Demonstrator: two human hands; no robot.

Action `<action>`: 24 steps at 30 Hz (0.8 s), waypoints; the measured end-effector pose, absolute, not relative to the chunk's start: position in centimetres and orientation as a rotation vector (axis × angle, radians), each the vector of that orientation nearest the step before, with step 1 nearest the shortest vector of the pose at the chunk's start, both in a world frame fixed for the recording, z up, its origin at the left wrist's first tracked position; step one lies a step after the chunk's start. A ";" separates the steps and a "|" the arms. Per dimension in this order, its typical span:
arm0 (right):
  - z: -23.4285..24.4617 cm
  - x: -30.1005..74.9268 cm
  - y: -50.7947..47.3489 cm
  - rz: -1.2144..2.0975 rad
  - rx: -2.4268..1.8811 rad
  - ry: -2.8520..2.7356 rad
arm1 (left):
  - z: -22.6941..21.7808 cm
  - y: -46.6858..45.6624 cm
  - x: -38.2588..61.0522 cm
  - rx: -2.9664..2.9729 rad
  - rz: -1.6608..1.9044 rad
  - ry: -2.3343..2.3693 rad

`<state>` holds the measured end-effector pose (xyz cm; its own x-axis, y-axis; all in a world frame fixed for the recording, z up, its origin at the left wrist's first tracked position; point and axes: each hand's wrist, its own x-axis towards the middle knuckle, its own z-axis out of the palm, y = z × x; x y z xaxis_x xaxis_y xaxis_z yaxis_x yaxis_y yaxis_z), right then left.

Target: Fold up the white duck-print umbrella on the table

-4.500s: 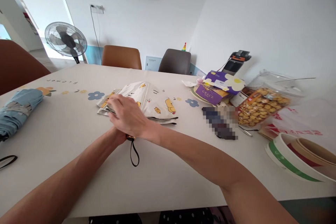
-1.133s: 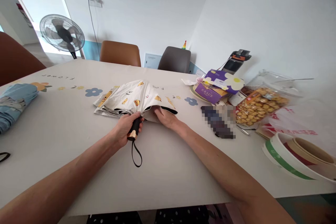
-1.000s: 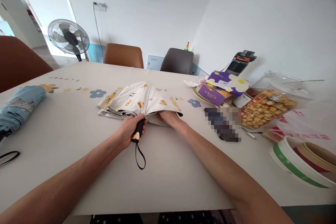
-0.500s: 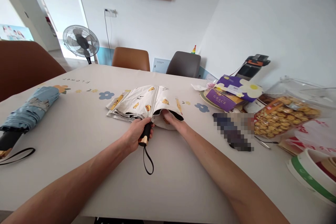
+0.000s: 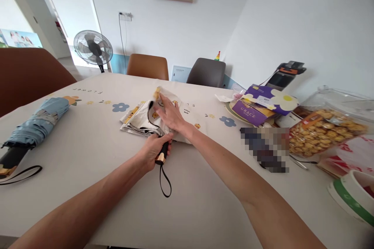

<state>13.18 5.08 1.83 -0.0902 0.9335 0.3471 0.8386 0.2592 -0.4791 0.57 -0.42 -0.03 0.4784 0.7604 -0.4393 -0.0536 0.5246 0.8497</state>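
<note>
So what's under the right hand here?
The right hand lies flat on the white umbrella, folding its canopy leftward. The ribs and shaft beneath are covered; the left hand grips the handle.

White walls (image 5: 181, 27), 3 chairs (image 5: 147, 67), fan (image 5: 92, 48) by bright doorway.

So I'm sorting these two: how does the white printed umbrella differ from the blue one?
The white umbrella has cartoon prints and loose, spread folds; the blue umbrella is plain and bundled. The left hand grips the white one's handle and the right hand presses its canopy; the blue one lies untouched. Both have black wrist straps.
</note>
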 end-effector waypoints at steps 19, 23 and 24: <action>5.2 18.6 1.4 0.187 -1.539 -1.386 | 2.1 0.4 0.0 0.557 0.637 0.651; 4.1 21.9 -2.0 0.136 -1.615 -1.238 | 3.1 0.6 -0.7 0.458 0.599 0.511; 3.6 22.6 -2.6 0.149 -1.654 -1.163 | 3.4 0.6 -1.0 0.452 0.573 0.472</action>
<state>22.62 -2.65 3.57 0.5179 0.7403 0.4286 0.6084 0.0335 -0.7930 -0.96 0.64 3.44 0.7417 0.6033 -0.2931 -0.4034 0.7503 0.5237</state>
